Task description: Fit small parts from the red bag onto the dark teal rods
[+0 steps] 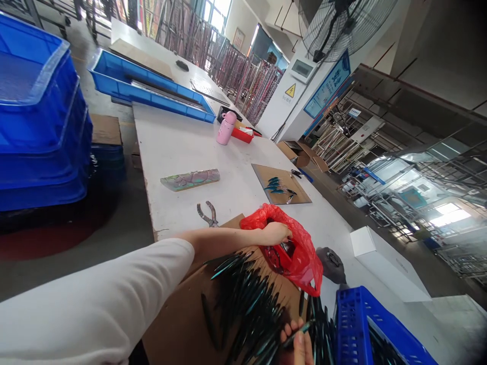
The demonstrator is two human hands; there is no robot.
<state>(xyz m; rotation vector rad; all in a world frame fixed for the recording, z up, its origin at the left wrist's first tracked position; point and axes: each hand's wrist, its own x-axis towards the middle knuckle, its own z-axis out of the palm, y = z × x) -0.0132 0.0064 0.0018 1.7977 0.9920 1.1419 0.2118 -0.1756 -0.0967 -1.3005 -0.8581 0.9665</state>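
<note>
Factory racks and a big wall fan (pixel 344 23) stand behind a long white counter (pixel 182 147) that runs away from the camera, with blue bins (pixel 38 116) stacked off its left side. On the near end lies a sheet of cardboard (pixel 182 319) covered by a heap of slim dark teal-tipped pieces (pixel 247 304). The left hand (pixel 276 233), at the end of a white sleeve, reaches across this heap and is closed on the rim of a red plastic bag (pixel 300 253), holding its mouth open; something dark and reddish shows inside, too blurred to name. The right hand (pixel 299 342), low at the frame's edge, pinches one dark piece between its fingers just beside a blue perforated basket (pixel 365 324), which holds more of the same pieces. Pliers (pixel 207 214) rest on the counter beyond the forearm, and farther off sit a pink bottle (pixel 225 128) and a small board with a few teal pieces (pixel 279 186).

Judging by the grip, the work goes best if the bag's mouth is kept taut and wide, the forearm lifted clear of the heap so nothing is swept off the cardboard, and each piece handled singly, point away from the thin plastic, which looks easy to pierce
</note>
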